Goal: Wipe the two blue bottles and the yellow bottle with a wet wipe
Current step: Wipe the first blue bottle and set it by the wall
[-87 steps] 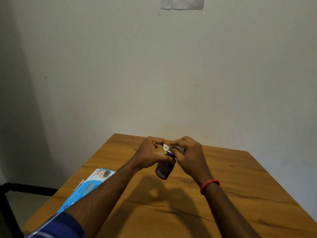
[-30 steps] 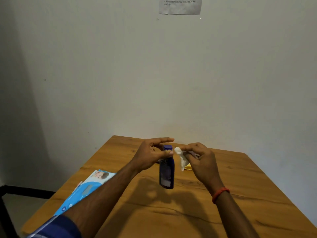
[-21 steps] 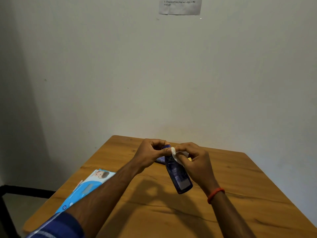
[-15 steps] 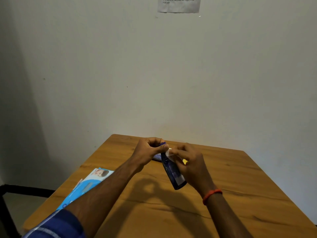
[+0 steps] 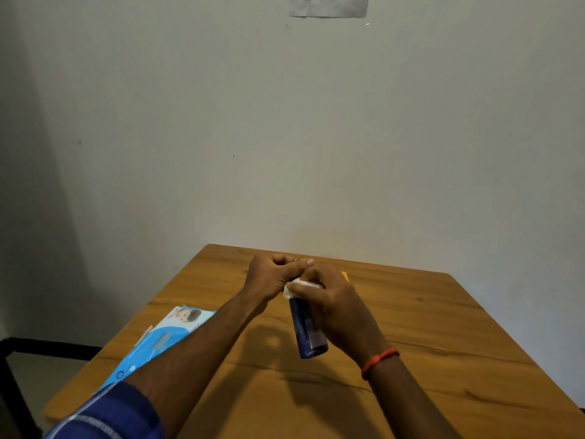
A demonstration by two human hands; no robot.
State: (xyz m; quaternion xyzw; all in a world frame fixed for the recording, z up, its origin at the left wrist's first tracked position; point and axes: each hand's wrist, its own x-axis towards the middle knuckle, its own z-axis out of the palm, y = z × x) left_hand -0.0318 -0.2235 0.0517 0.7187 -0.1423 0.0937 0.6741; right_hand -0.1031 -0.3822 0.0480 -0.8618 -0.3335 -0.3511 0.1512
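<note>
A dark blue bottle (image 5: pixel 307 327) hangs above the wooden table (image 5: pixel 411 343), its base tilted toward me. My left hand (image 5: pixel 273 275) grips its cap end from the left. My right hand (image 5: pixel 335 308) is wrapped round the upper part of the bottle with a white wet wipe (image 5: pixel 296 286) bunched under its fingers. A sliver of the yellow bottle (image 5: pixel 345 275) shows on the table behind my right hand. The second blue bottle is hidden behind my hands.
A light blue pack of wet wipes (image 5: pixel 164 337) lies at the table's left edge, partly under my left forearm. The table stands against a pale wall with a paper notice (image 5: pixel 329 4) high up. A dark frame (image 5: pixel 19 350) stands at the lower left.
My left hand had held the bottle upright by its cap with the wipe apart from it. The bottle then tilted and my right hand closed the wipe round its upper part.
</note>
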